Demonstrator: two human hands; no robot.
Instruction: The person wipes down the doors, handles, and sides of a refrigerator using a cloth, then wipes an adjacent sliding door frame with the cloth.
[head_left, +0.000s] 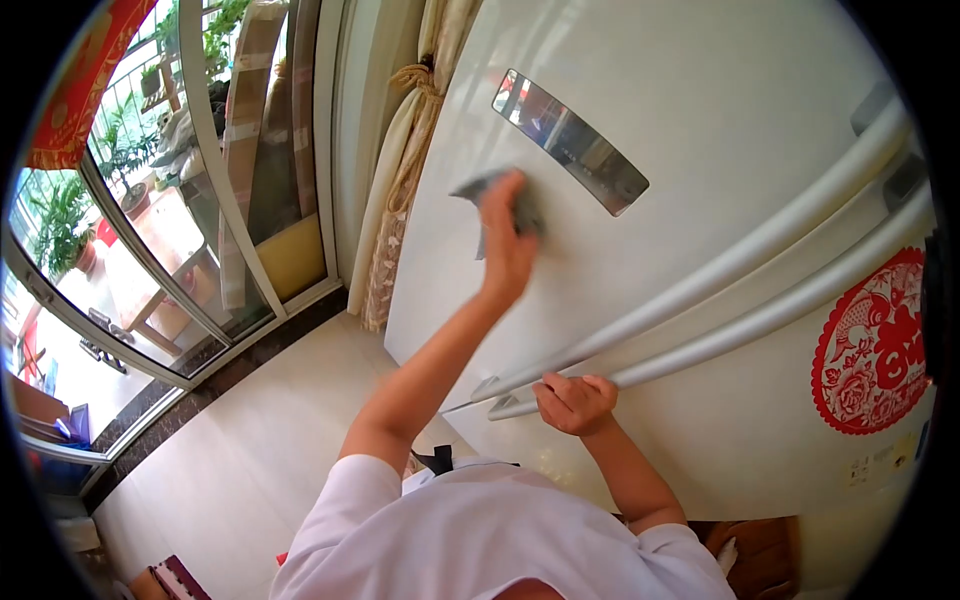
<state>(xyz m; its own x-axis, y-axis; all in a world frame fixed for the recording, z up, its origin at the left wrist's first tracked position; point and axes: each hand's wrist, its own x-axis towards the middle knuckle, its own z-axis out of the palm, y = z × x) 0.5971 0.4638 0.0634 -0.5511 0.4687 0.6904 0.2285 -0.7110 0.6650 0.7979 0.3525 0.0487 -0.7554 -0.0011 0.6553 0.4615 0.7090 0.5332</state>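
Observation:
My left hand (508, 245) presses a grey cloth (527, 212) against the white refrigerator door (600, 270), a little below and left of the dark display panel (572, 142). The cloth's corners stick out around the fingers, and the hand is slightly blurred. Lower down, my right hand (577, 402) is closed around the end of the lower silver door handle (720, 345). A second long handle (740, 250) runs beside it. Both doors look shut.
A red round paper-cut decoration (872, 345) is on the right door. At left stand a tied curtain (408, 150) and glass sliding doors (200, 200), with potted plants (128, 150) beyond. Pale floor tiles (250, 430) lie below. A brown wooden item (765, 555) is at the bottom right.

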